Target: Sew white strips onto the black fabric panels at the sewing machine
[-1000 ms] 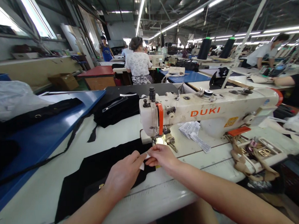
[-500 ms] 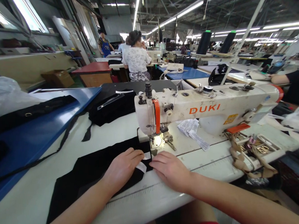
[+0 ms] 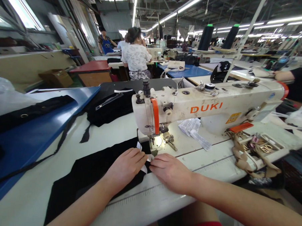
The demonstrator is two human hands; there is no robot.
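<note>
My left hand (image 3: pixel 125 168) lies flat on a black fabric piece (image 3: pixel 88 173) spread over the white sewing table (image 3: pixel 162 200). Its fingers pinch a small white label (image 3: pixel 149 157) just in front of the needle area of the cream DUKI sewing machine (image 3: pixel 206 108). My right hand (image 3: pixel 170 172) rests palm down beside it, fingertips touching the same label and the fabric edge. Both hands meet directly below the lit presser foot (image 3: pixel 156 141).
A stack of white labels (image 3: pixel 194 128) lies on the machine bed. A tray with metal buckles and tan straps (image 3: pixel 259 149) sits at right. More black fabric (image 3: pixel 108 107) and a blue table (image 3: pixel 40 134) lie at left. Other people work at stations behind and at right.
Both hands lowered from holding the label above the fabric to pressing it flat, then slid it closer to the presser foot. The view shifted slightly.
</note>
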